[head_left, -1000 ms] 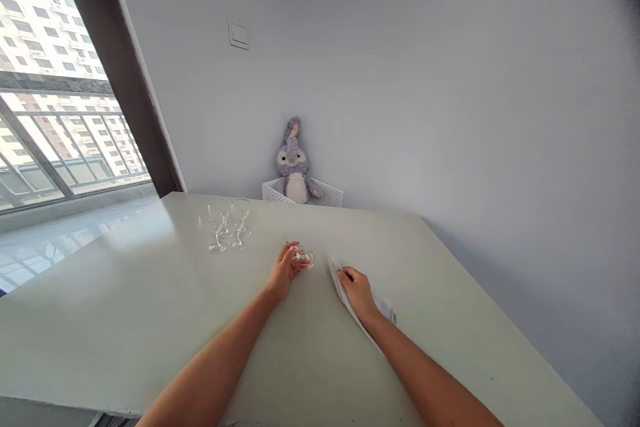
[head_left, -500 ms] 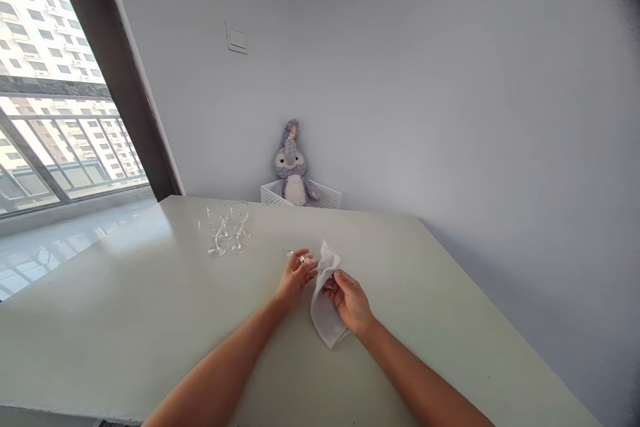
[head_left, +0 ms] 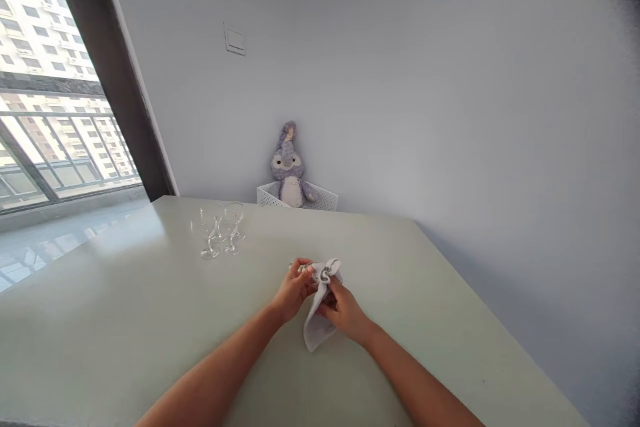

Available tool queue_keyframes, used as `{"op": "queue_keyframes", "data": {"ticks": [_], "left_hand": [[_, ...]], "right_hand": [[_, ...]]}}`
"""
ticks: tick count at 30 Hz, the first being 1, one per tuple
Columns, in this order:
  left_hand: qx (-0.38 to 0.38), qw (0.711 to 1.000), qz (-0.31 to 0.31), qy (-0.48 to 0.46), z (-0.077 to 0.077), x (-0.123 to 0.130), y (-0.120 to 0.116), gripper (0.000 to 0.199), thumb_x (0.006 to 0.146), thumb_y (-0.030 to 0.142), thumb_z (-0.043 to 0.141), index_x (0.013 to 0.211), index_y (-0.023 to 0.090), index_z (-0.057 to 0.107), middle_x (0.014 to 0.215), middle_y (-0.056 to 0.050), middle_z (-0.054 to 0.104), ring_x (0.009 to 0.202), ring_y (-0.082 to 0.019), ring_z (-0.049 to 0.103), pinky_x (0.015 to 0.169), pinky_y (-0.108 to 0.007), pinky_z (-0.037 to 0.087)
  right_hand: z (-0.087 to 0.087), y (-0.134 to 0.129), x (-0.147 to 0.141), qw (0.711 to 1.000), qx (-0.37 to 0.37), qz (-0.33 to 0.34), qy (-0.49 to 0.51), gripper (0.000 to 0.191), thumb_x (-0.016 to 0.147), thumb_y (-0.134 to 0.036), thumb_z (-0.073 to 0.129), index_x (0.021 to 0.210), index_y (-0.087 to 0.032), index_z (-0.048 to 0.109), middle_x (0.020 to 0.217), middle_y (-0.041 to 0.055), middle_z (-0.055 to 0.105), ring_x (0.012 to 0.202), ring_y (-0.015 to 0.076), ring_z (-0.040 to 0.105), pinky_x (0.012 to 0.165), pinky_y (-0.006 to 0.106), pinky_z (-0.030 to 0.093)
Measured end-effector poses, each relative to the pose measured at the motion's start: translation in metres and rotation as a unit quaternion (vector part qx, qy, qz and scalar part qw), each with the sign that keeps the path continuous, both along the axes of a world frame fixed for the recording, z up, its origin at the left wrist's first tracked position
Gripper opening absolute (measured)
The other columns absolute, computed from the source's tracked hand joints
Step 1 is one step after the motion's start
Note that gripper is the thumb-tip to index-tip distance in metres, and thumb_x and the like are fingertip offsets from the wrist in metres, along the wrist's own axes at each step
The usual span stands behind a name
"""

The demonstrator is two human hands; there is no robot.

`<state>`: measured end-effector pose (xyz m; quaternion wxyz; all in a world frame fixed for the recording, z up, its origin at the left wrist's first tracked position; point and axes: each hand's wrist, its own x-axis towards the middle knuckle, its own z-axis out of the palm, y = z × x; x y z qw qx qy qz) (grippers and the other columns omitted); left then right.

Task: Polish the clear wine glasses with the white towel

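In my left hand is a clear stemmed glass, held sideways by its stem, the bowl end turned to the right. My right hand grips a white cloth, part of it bunched and twisted at the glass's bowl, the rest hanging down toward the table. The cloth hides most of the bowl and some of my right fingertips. Both hands are close together just above the table.
Several clear stemmed glasses stand grouped upright on the pale table at the left. Behind the far edge a plush toy sits in a white perforated basket. A wall runs along the back and right.
My right hand has pushed the cloth onto the glass's bowl, and the cloth is now twisted there. The glass has moved slightly toward me. The view has shifted a little.
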<state>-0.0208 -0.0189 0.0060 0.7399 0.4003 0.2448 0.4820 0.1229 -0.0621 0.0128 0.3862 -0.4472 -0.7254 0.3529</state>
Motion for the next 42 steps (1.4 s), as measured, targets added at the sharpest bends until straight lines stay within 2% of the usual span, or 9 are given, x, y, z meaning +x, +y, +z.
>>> {"op": "queue_keyframes", "data": {"ticks": [6,13,16,19,23,27,31,38,42], "left_hand": [[0.051,0.997,-0.026,0.055,0.004,0.001,-0.008,0.035,0.071,0.033,0.063,0.101,0.024,0.047,0.088,-0.002,0.060,0.075,-0.016,0.058,0.065,-0.027,0.044],[0.142,0.986,-0.039,0.081,0.009,-0.006,-0.002,0.043,0.068,0.025,0.067,0.109,0.023,0.055,0.111,-0.010,0.056,0.093,-0.020,0.054,0.080,-0.031,0.042],[0.158,0.978,-0.038,0.127,0.010,-0.010,0.002,0.042,0.068,0.027,0.067,0.108,0.020,0.056,0.092,-0.008,0.061,0.085,-0.019,0.056,0.075,-0.030,0.044],[0.129,0.980,-0.024,0.152,0.006,-0.010,0.005,0.033,0.071,0.037,0.062,0.098,0.017,0.058,0.080,-0.005,0.061,0.075,-0.017,0.057,0.067,-0.028,0.046],[0.076,0.979,-0.005,0.192,-0.003,-0.005,0.005,0.036,0.076,0.049,0.049,0.070,0.015,0.057,0.057,0.000,0.052,0.051,-0.011,0.049,0.049,-0.022,0.043],[0.104,0.981,-0.029,0.158,-0.001,-0.005,-0.001,0.027,0.075,0.041,0.056,0.090,0.019,0.061,0.077,-0.003,0.059,0.068,-0.014,0.054,0.060,-0.023,0.045],[0.157,0.978,-0.052,0.130,0.006,-0.008,0.000,0.048,0.071,0.030,0.064,0.116,0.024,0.051,0.094,-0.006,0.060,0.078,-0.016,0.056,0.069,-0.026,0.045],[0.070,0.979,-0.003,0.194,-0.008,-0.003,0.006,0.041,0.079,0.051,0.043,0.079,0.015,0.063,0.056,0.000,0.052,0.048,-0.010,0.046,0.046,-0.021,0.037],[0.074,0.988,-0.029,0.135,-0.003,0.002,-0.003,0.035,0.076,0.040,0.055,0.107,0.023,0.057,0.082,-0.002,0.061,0.071,-0.014,0.055,0.063,-0.024,0.043]], "right_hand": [[-0.020,0.010,-0.002,0.982,-0.115,-0.029,0.148,0.010,0.066,-0.020,0.058,0.074,-0.018,0.053,0.054,-0.0037,0.054,0.048,0.0121,0.051,0.047,0.023,0.040],[-0.010,0.014,0.013,0.864,-0.287,0.059,0.409,0.041,0.075,-0.055,0.049,0.084,-0.016,0.055,0.058,-0.0012,0.054,0.044,0.0101,0.049,0.041,0.022,0.040],[-0.005,0.007,0.012,0.908,-0.248,0.081,0.329,0.041,0.075,-0.053,0.052,0.092,-0.016,0.057,0.067,0.0014,0.057,0.055,0.0138,0.055,0.049,0.027,0.047],[-0.001,0.000,0.010,0.985,-0.092,0.063,0.135,0.045,0.069,-0.042,0.064,0.105,-0.018,0.055,0.091,0.0059,0.061,0.081,0.0205,0.057,0.071,0.036,0.047],[-0.004,0.000,0.012,0.994,0.079,0.015,-0.077,0.025,0.073,-0.034,0.060,0.094,-0.020,0.061,0.096,0.0070,0.061,0.092,0.0244,0.053,0.084,0.042,0.040],[-0.014,0.010,0.012,0.994,-0.060,-0.022,0.094,0.022,0.074,-0.040,0.058,0.077,-0.019,0.061,0.069,0.0026,0.061,0.063,0.0180,0.056,0.058,0.032,0.047],[-0.016,0.013,0.009,0.903,-0.240,-0.015,0.356,0.029,0.075,-0.046,0.055,0.082,-0.018,0.059,0.060,-0.0001,0.057,0.045,0.0116,0.049,0.043,0.025,0.041],[-0.015,-0.002,0.000,0.990,-0.046,-0.072,0.111,0.019,0.065,-0.031,0.066,0.081,-0.020,0.063,0.083,0.0053,0.063,0.083,0.0224,0.056,0.072,0.033,0.045],[-0.010,0.007,0.006,0.943,-0.200,-0.081,0.254,0.023,0.066,-0.035,0.065,0.081,-0.018,0.059,0.068,0.0022,0.060,0.060,0.0171,0.056,0.054,0.030,0.046]]}}
